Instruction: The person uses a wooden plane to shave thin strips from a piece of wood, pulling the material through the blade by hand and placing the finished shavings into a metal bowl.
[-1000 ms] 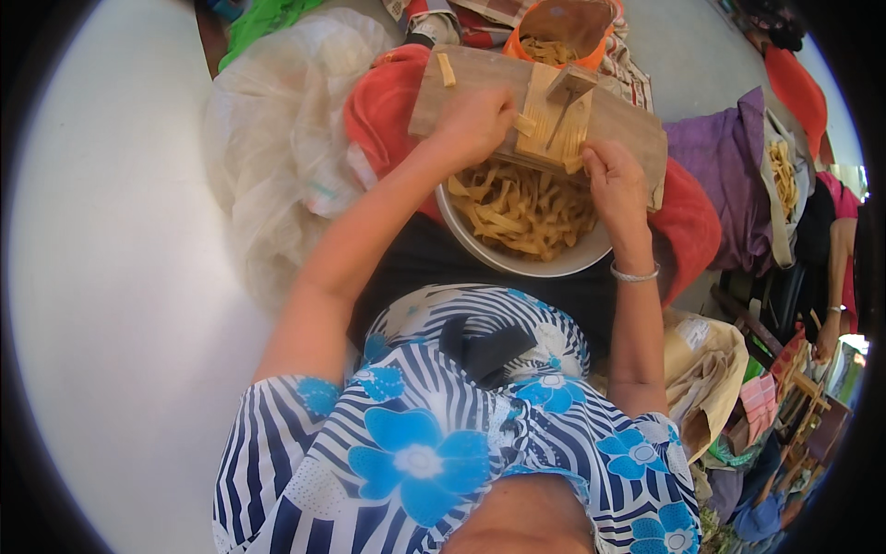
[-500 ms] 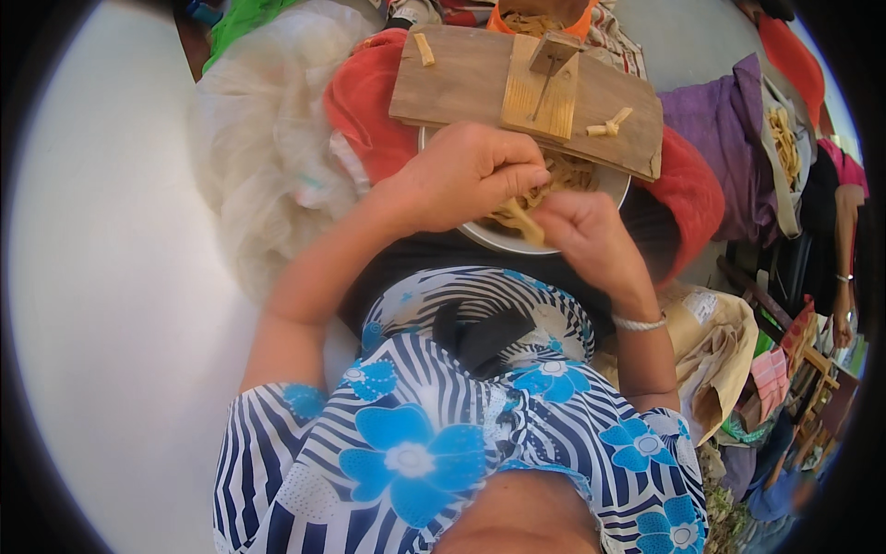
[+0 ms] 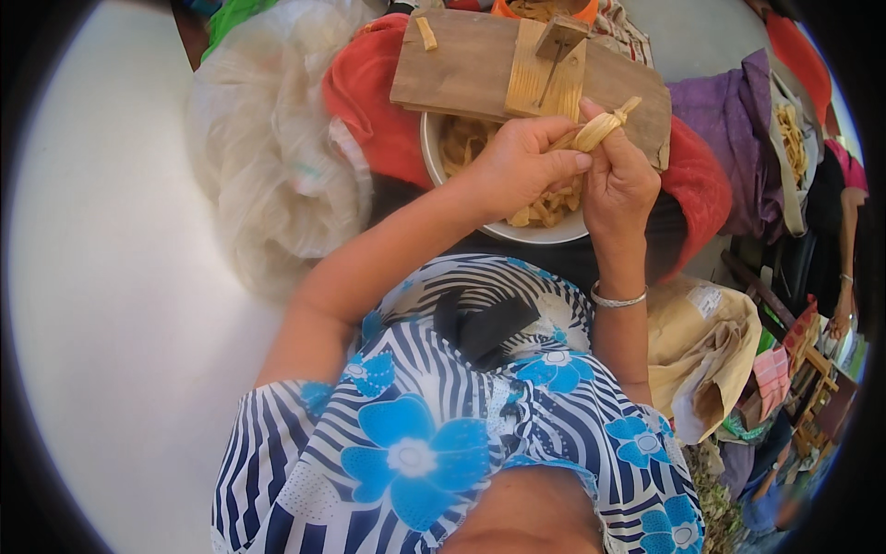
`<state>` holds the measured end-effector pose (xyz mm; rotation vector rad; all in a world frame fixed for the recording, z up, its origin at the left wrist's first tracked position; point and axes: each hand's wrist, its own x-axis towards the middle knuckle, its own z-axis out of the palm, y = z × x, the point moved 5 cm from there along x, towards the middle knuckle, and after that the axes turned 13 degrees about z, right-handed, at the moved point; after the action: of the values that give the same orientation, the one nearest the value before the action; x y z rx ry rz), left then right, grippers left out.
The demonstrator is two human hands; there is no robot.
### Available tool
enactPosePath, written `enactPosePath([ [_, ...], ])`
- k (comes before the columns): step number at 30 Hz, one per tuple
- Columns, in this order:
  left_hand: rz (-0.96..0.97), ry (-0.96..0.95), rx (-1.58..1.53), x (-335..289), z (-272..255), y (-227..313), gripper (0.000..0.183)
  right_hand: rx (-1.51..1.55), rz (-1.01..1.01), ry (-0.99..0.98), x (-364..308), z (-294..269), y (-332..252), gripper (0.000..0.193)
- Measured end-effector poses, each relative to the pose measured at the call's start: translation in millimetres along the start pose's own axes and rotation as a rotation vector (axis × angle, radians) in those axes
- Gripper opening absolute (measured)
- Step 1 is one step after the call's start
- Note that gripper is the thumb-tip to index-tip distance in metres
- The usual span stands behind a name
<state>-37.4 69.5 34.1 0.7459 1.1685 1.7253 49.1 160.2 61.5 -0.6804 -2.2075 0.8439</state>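
Observation:
A tan dried strip (image 3: 600, 132), bunched or folded into a plump shape, is pinched between my two hands over the right part of a wooden board. My left hand (image 3: 526, 166) is closed on its lower left end, thumb against fingers. Thumb and fingers of my right hand (image 3: 620, 185) grip its middle from the right. A narrow, knot-like tip points up and right; I cannot tell whether it belongs to the strip or to a piece on the board behind. Below my hands, more tan strips (image 3: 544, 210) fill a pale bowl (image 3: 430, 152) on my lap.
Across the bowl's far side lies the wooden board (image 3: 452, 69), with an upright block and thin rod (image 3: 554, 74) and a small tan piece (image 3: 425, 33). Red cloth (image 3: 369, 92) flanks the bowl. A translucent plastic bag (image 3: 277, 138) is left, a purple sack (image 3: 724, 138) right.
Both hands have moved up and right, from over the bowl to the board's right part. The strip between them now shows as a plump bunch. More of the bowl's left side is visible.

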Motion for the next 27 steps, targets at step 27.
enactPosePath([
  [27, 0.178, -0.122, 1.053, 4.4, -8.6, -21.2, 0.02, 0.598, 0.544, -0.252, -45.7, 35.1, 53.5, 0.016],
])
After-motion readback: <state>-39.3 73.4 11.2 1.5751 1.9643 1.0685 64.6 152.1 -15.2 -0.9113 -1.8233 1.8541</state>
